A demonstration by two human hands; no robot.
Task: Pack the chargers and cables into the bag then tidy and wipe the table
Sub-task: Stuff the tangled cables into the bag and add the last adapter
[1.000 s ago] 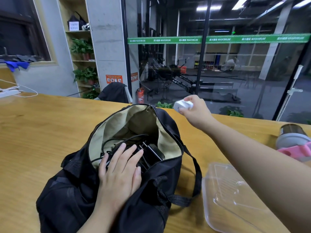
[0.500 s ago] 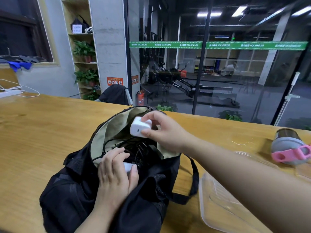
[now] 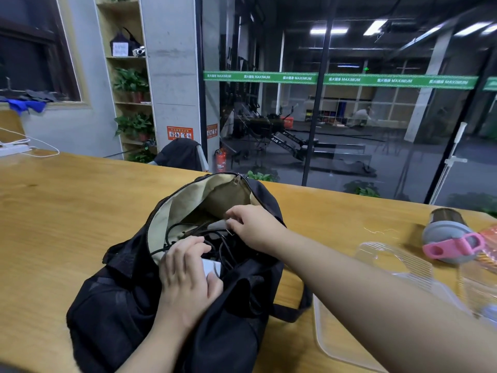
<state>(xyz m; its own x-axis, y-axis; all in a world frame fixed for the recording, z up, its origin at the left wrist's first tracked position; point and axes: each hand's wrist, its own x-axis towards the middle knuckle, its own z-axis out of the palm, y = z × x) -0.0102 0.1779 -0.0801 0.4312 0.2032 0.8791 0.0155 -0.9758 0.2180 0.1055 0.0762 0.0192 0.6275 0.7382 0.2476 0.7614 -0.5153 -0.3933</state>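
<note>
A black bag (image 3: 118,305) with a beige lining lies open on the wooden table (image 3: 67,211), in the middle of the head view. Black cables (image 3: 188,230) are tangled inside it. My right hand (image 3: 252,224) reaches into the opening, its fingers curled over a pale charger (image 3: 215,225) that is in shadow and mostly hidden. My left hand (image 3: 188,273) rests on the near rim of the opening, fingers and thumb curled round a second white charger (image 3: 212,266), of which only a corner shows.
A clear plastic tray (image 3: 349,332) lies to the right of the bag, under my right forearm. A bottle with a pink strap (image 3: 446,238) lies further right. A white power strip (image 3: 13,150) sits at the far left. Glass walls stand behind the table.
My right hand carried the white charger from above the table's far side down into the bag. My left hand curled its fingers round another white charger at the bag's rim.
</note>
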